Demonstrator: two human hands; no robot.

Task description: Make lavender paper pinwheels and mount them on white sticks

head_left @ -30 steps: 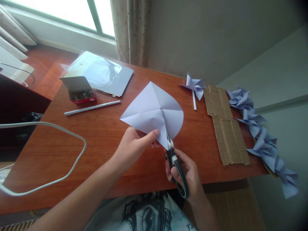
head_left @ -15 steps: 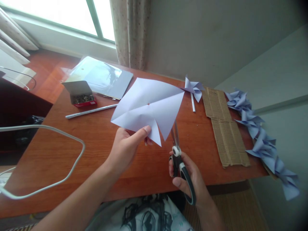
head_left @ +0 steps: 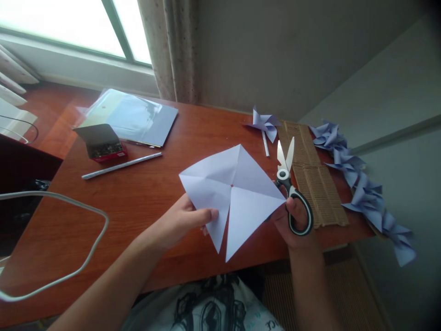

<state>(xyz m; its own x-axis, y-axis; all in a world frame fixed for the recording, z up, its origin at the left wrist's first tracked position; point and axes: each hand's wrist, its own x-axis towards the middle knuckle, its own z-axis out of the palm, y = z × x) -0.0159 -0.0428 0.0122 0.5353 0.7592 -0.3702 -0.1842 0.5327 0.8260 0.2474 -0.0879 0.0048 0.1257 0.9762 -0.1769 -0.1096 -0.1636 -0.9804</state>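
Paper (head_left: 237, 195) sits left of the cardboard (head_left: 319, 184), pinched in the left hand (head_left: 186, 218), while the right hand (head_left: 287, 230) grips spread scissors (head_left: 283, 174); cuts probably run best along creases (head_left: 257, 192), stopping short of the red dot (head_left: 232, 185).

Room corner, daylit; reddish-brown wooden desk (head_left: 131, 202) below fingers (head_left: 206, 214).
Bright window (head_left: 62, 23) beyond fingers, far left; spotted curtain (head_left: 177, 55) beside it; shaded grey wall (head_left: 248, 55) straight beyond; paler wall (head_left: 413, 184) to their right; reddish floor (head_left: 51, 103) beyond desk edge, left of fingers.
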